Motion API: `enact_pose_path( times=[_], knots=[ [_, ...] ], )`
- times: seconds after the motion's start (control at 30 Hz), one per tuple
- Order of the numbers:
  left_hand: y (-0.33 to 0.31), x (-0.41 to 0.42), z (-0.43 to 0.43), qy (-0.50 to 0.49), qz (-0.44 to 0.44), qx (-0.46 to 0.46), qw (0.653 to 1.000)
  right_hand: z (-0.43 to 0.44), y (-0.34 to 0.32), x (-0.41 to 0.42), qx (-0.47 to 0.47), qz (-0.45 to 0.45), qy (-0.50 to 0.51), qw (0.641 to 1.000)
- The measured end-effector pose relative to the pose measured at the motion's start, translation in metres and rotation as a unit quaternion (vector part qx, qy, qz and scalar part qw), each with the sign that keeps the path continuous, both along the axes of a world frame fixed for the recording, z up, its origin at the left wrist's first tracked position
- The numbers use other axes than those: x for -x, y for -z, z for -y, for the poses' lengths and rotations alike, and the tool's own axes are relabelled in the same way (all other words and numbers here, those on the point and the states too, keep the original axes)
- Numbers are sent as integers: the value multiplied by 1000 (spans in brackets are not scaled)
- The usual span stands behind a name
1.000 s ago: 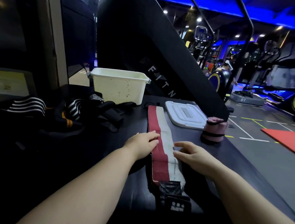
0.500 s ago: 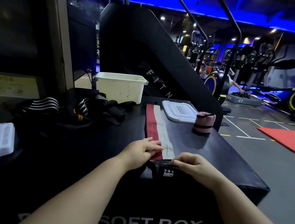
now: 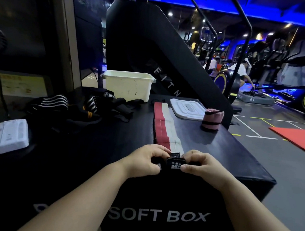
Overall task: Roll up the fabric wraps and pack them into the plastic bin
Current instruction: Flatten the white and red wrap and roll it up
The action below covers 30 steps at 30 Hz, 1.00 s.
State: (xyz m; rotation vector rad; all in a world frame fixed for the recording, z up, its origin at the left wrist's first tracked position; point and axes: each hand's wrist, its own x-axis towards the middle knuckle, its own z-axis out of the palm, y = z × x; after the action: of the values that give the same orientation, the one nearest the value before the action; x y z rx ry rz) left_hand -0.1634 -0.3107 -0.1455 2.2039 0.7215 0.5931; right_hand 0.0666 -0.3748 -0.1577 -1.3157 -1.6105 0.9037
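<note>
Whereas a second ago both hands lay flat on the middle of the strip, smoothing it, they now sit at its near end. The left hand [image 3: 144, 160] and right hand [image 3: 199, 164] each curl their fingers [image 3: 160, 151] over the black tab [image 3: 175, 164] of the red-and-white wrap [image 3: 165, 129], thumbs on the near side, pinching it between them at the near edge of the soft box [image 3: 227, 154]. The tab, which hung over that edge, is now lifted and turned back onto the strip. That looks like the first turn of the roll. The rest of the wrap lies flat, running toward the far edge and ending beside the lid [image 3: 187, 109]. The bin [image 3: 128, 88] stands at the far edge, well apart from the hands. A pink roll [image 3: 211, 120] stands near the right edge, not yet packed, and a pile [image 3: 86, 106] of striped wraps waits at the far left, so most of the job remains.
</note>
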Motion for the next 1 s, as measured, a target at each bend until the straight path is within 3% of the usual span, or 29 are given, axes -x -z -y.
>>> enact_pose_path(
  times=[0.3, 0.43, 0.53, 0.77, 0.87, 1.0],
  knots=[
    [7, -10, 5, -68, 35, 1, 997, 3, 2, 8, -17, 24, 22, 999],
    [4, -12, 8, -79, 71, 94, 990, 5, 4, 13, -30, -11, 47, 998],
    [5, -16, 7, -121, 88, 139, 979, 6, 8, 19, -95, -57, 62, 992],
    [5, -20, 4, -161, 94, 188, 964, 12, 6, 20, -230, 189, 77, 952],
    [3, -19, 5, -152, 73, 175, 970, 12, 6, 19, -242, 238, 100, 935],
    [2, -18, 8, -140, 81, 140, 977, 11, 6, 21, -230, 229, 108, 940]
  ],
)
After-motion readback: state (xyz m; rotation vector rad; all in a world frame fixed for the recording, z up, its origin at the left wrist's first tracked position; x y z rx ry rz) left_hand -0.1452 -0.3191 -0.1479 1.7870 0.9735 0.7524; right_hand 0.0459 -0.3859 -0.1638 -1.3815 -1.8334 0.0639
